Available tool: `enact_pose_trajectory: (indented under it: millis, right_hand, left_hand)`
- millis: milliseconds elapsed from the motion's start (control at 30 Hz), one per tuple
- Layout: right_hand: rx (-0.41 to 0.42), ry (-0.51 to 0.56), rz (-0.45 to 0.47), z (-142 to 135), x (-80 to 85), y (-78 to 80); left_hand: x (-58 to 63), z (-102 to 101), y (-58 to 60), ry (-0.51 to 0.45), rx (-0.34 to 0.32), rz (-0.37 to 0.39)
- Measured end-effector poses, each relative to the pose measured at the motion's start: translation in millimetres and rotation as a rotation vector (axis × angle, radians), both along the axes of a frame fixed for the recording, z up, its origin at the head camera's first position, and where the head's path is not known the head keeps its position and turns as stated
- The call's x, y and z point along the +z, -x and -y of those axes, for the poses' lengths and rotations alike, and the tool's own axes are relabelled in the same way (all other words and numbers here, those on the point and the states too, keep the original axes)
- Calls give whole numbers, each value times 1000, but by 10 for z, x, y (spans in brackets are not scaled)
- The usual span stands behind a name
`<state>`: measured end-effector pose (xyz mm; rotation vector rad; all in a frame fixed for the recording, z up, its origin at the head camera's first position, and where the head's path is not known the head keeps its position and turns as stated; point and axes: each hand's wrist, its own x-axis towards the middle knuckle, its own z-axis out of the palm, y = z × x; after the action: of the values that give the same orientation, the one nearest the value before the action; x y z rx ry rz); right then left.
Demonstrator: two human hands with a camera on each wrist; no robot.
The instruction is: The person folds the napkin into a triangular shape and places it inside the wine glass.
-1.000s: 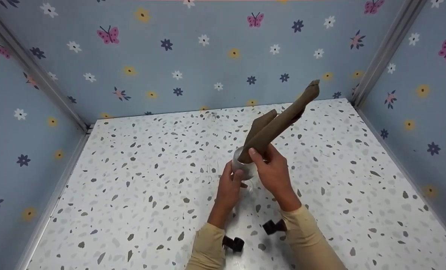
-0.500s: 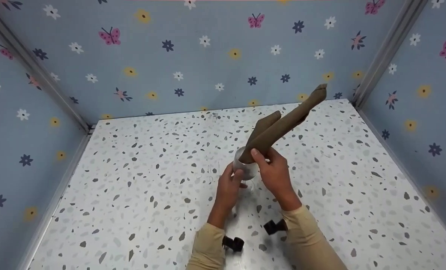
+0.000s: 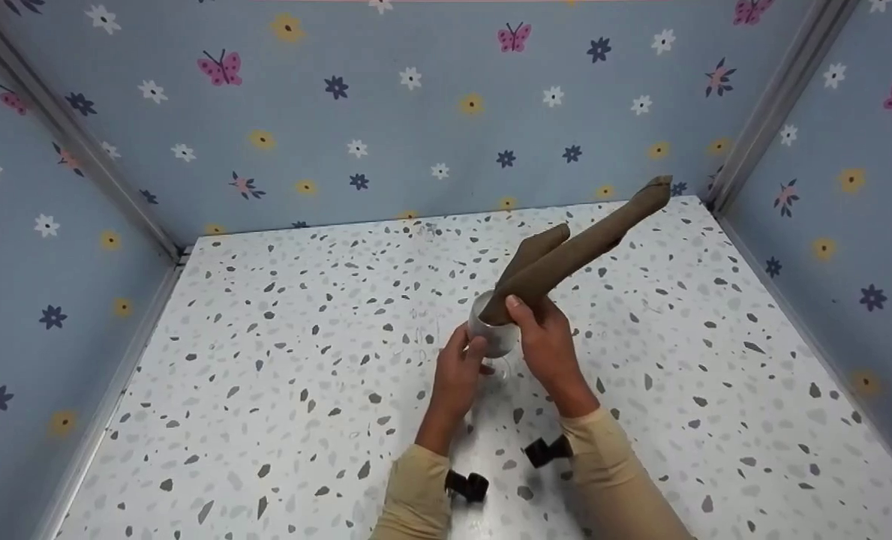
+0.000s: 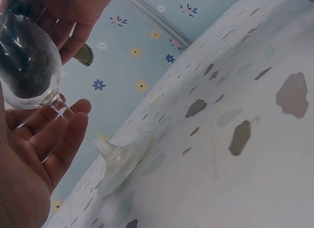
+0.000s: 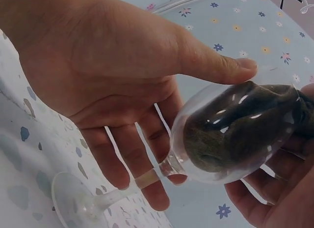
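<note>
A clear stemmed wine glass (image 3: 497, 341) is tilted in my left hand (image 3: 458, 375). In the right wrist view, the left thumb lies along the bowl and the fingers are around its base and stem. My right hand (image 3: 551, 345) grips a brown cloth (image 3: 558, 266) at the glass's mouth, thumb on top. Part of the cloth is bunched inside the bowl, seen dark through the glass (image 5: 235, 129); two folded lengths stick out towards the back right. The glass's foot (image 4: 125, 164) is low over the table in the left wrist view; whether it touches cannot be told.
A white speckled table (image 3: 303, 420) lies under both hands. Blue panels (image 3: 415, 112) printed with flowers and butterflies stand at the back and both sides. Black wrist mounts (image 3: 468, 486) jut inward from the beige sleeves (image 3: 415, 491).
The longer free end of the cloth has swung right and a little down. Both hands stay almost in place on the glass and cloth.
</note>
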<state>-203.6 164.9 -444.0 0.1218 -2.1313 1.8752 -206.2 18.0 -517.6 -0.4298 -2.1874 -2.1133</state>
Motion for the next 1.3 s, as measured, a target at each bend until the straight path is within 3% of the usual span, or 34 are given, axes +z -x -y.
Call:
enact_pose_trajectory:
  millis: [267, 567, 800, 867, 1167, 1300]
  right_hand:
    - [50, 21, -30, 7, -41, 10]
    - [95, 27, -19, -30, -48, 35]
    - [68, -25, 3, 0, -25, 18]
    - [64, -38, -1, 0, -23, 8]
    - [76, -29, -16, 19, -36, 12]
    - [58, -19, -3, 59, 47, -39]
  left_hand:
    - [18, -18, -13, -33, -9, 31]
    - [331, 28, -170, -22, -19, 22]
    - [45, -12, -35, -18, 27, 46]
    - [16, -16, -27, 1, 40, 44]
    - [81, 96, -5, 89, 45, 37]
    - [191, 170, -9, 113, 48, -4]
